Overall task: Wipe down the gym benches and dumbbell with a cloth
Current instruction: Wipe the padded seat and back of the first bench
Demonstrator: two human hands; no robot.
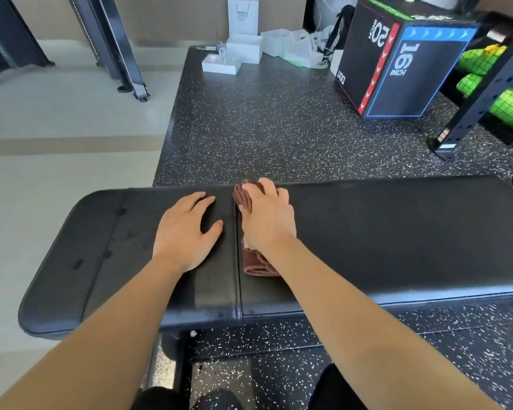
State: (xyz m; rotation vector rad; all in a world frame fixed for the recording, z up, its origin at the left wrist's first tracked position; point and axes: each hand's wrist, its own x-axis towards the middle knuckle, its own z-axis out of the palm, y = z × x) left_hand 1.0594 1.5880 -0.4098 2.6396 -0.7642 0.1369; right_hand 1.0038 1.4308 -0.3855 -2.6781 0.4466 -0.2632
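A black padded gym bench [397, 238] runs across the view, with a seam between its two pads near the middle. A folded brown cloth [253, 264] lies on the bench just right of that seam. My right hand [268, 220] presses flat on the cloth, fingers pointing away from me, and cloth shows beyond the fingertips and behind the wrist. My left hand [187, 229] rests flat on the left pad beside the seam, fingers spread, holding nothing. No dumbbell is in view.
Speckled black rubber flooring [264, 128] lies beyond the bench. A black plyo box [397, 63] marked 16 INCH stands at the back right, next to a black rack [486, 93] with green items. White boxes [243, 48] sit at the far edge. Machine legs [131, 81] stand on pale floor at left.
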